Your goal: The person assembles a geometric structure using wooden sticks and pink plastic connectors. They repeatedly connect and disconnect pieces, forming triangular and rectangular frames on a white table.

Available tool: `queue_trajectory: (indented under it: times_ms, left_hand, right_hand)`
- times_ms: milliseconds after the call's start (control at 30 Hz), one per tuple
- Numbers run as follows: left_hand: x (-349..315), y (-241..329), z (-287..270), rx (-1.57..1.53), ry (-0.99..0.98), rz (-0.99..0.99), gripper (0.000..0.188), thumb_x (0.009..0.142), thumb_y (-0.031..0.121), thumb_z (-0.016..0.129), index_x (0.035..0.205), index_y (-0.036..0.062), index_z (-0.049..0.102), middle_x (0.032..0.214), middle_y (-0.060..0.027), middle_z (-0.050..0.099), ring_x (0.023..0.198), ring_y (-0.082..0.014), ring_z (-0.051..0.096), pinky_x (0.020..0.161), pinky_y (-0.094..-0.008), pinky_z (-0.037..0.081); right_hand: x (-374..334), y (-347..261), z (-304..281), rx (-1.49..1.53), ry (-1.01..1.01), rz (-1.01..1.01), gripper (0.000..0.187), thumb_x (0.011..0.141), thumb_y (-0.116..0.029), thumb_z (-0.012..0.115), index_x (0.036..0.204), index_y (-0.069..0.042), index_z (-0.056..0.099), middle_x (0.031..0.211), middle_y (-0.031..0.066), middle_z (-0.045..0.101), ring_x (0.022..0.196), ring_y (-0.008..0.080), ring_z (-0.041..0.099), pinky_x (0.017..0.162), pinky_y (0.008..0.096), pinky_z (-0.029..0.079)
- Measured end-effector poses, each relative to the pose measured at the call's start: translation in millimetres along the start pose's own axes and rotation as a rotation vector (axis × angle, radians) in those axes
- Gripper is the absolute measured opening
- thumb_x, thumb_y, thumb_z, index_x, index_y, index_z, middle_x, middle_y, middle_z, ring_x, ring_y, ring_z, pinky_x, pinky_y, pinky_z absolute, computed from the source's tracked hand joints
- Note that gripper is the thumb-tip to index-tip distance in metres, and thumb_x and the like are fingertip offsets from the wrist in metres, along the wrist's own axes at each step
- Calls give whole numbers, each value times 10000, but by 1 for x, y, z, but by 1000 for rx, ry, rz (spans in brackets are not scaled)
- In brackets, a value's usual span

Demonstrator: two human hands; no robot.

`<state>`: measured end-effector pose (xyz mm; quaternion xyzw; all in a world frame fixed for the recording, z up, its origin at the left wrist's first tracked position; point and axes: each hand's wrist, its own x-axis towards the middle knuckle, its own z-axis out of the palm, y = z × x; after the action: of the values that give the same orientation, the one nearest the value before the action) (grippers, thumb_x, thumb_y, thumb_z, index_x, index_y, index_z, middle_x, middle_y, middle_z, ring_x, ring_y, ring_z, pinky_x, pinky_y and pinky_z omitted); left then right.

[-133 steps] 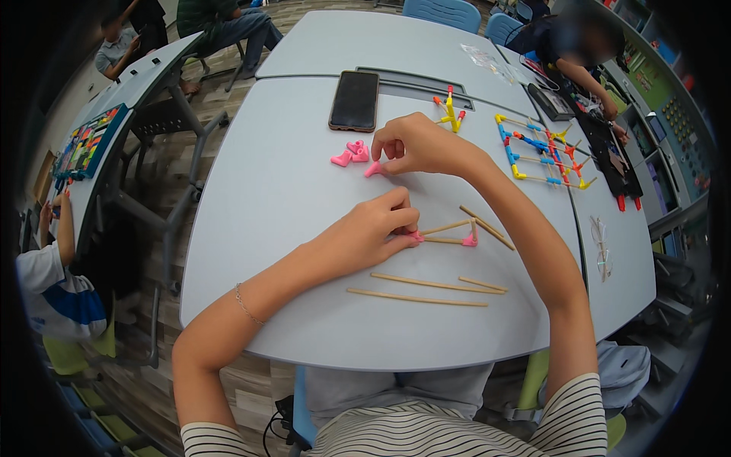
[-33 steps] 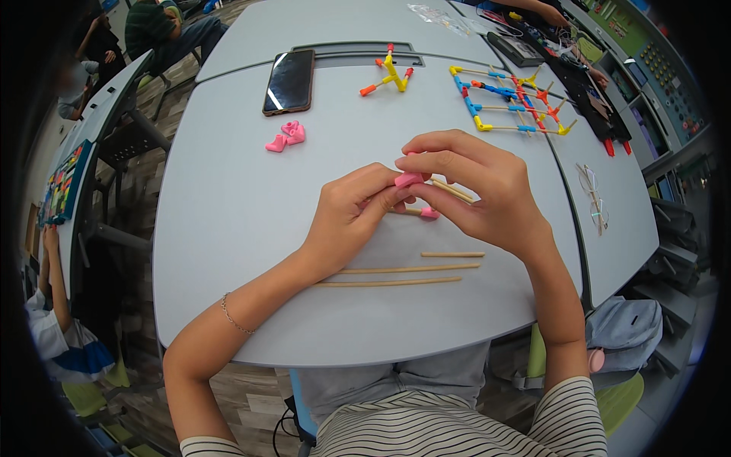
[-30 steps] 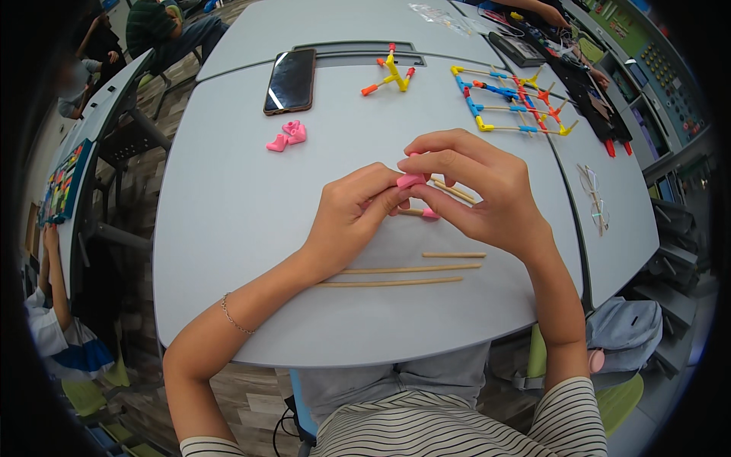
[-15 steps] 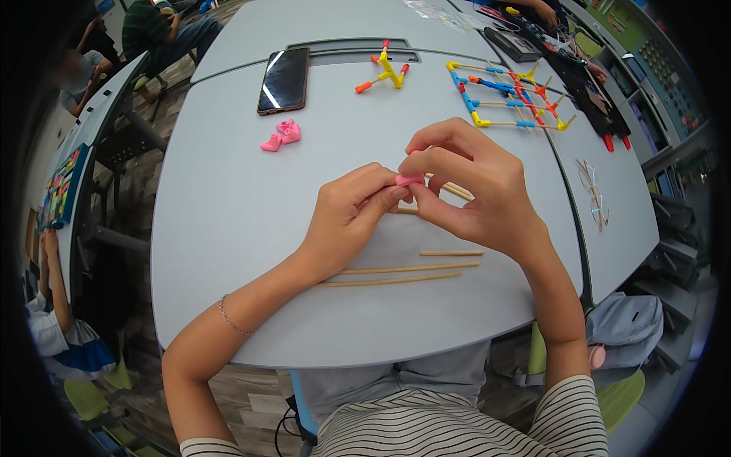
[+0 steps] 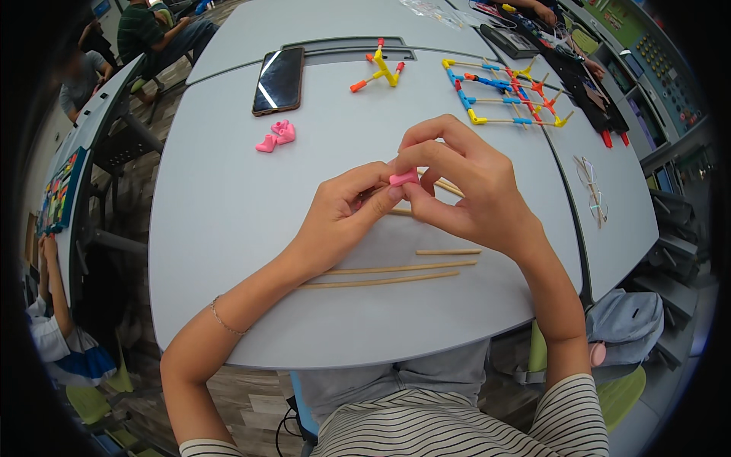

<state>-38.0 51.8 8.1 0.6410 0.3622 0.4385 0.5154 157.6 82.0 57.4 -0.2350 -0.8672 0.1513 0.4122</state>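
Observation:
Over the middle of the table, my left hand (image 5: 335,213) and my right hand (image 5: 472,186) meet at a pink plastic connector (image 5: 405,177). Thumb and fingers of both pinch it from either side. A second bit of pink shows within my left hand, mostly hidden by the fingers. Pale wooden sticks (image 5: 446,186) show behind and between my hands; whether they join the connector I cannot tell. Below my hands lie two long wooden sticks (image 5: 396,269) and a shorter stick (image 5: 448,251). Several loose pink connectors (image 5: 279,136) sit to the far left.
A phone (image 5: 279,81) lies at the far left. Beyond my hands stand a small stick-and-connector figure (image 5: 382,70) and a larger colourful stick frame (image 5: 506,97). Eyeglasses (image 5: 591,186) rest on the right-hand table. Other people sit at nearby tables.
The pink connector has turned slightly between my fingers. A bit of pink has come into sight within my left hand. The whole view has shifted a little.

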Motion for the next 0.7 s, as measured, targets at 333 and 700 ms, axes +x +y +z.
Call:
queue_trajectory:
  times_ms: [333, 700]
  left_hand:
    - [1, 7, -6, -17, -69, -15, 296, 1048, 314, 526, 1114, 44, 625, 961, 7, 592, 835, -70, 478, 762, -241, 398]
    - [2, 15, -13, -43, -149, -145, 307, 1071, 343, 477, 1089, 57, 588, 1096, -22, 601, 1108, -107, 548, 1028, -305, 423]
  right_hand:
    - [-2, 3, 3, -49, 5, -30, 151, 802, -14, 712, 932, -32, 638, 998, 63, 596, 626, 151, 615, 555, 279, 536]
    - [-2, 3, 2, -23, -3, -8, 153, 814, -8, 709, 947, -42, 640, 1018, 62, 607, 634, 146, 612, 560, 278, 529]
